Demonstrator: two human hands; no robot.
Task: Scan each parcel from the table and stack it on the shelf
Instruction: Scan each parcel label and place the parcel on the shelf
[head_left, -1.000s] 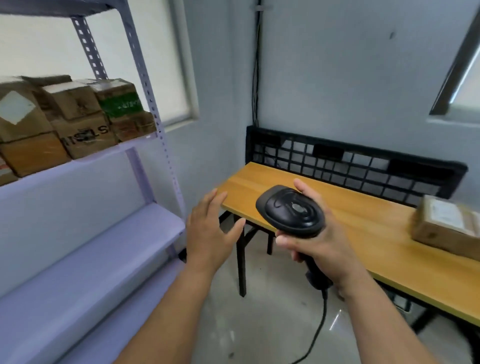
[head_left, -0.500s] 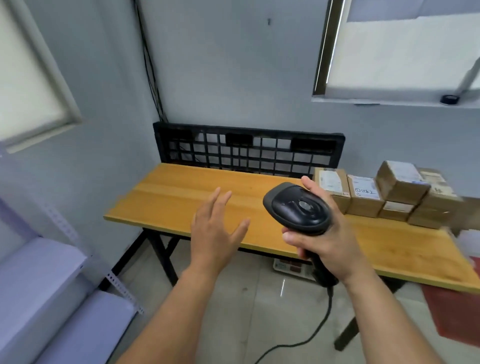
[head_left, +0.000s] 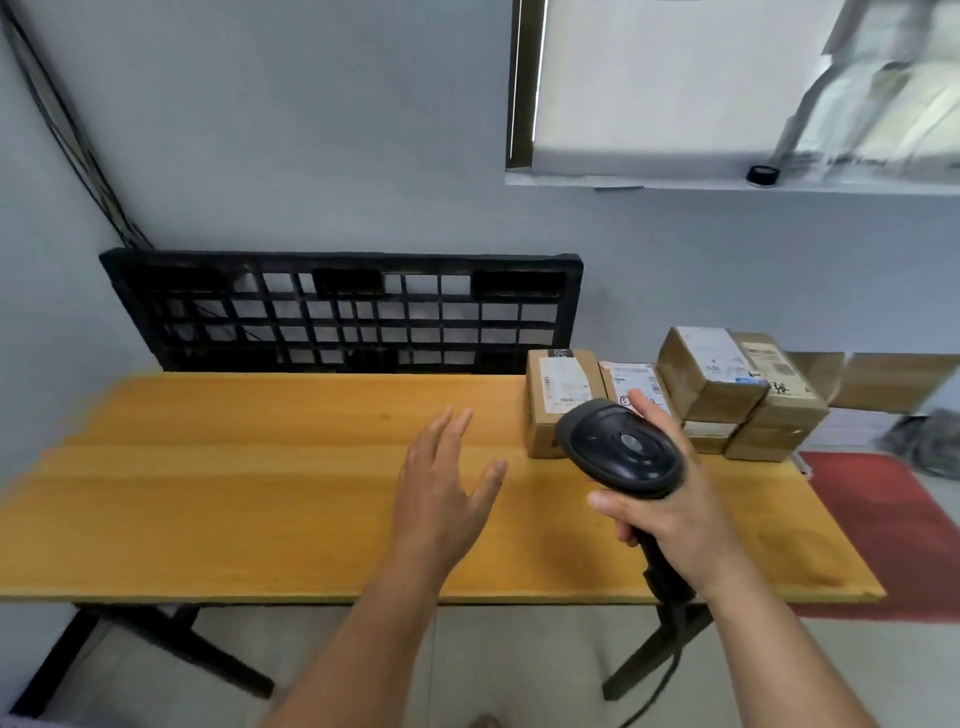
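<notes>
Yellow-brown wood made up the table (head_left: 234, 509), seen from the head camera looking forward and down. At its far right end sat a cluster of brown cardboard parcels (head_left: 779, 405), each with a white label. The leftmost parcel (head_left: 558, 400) stood at the left edge of the group, and one taped parcel (head_left: 706, 371) lay on top of others.

The right hand (head_left: 675, 519) was curled round the handle of a black scanner (head_left: 621, 449), with the index finger stretched along the far side of its head and the thumb on the near side. The scanner's head hung in front of the leftmost parcel and partly covered it; whether it touched any parcel could not be told.

The left hand (head_left: 441, 493) hovered over the middle of the table, fingers straight and slightly spread, holding nothing, left of the parcels and apart from them.

A black grid panel (head_left: 337, 312) stood upright behind the table's far edge. A red mat (head_left: 883, 519) lay on the floor to the right.
</notes>
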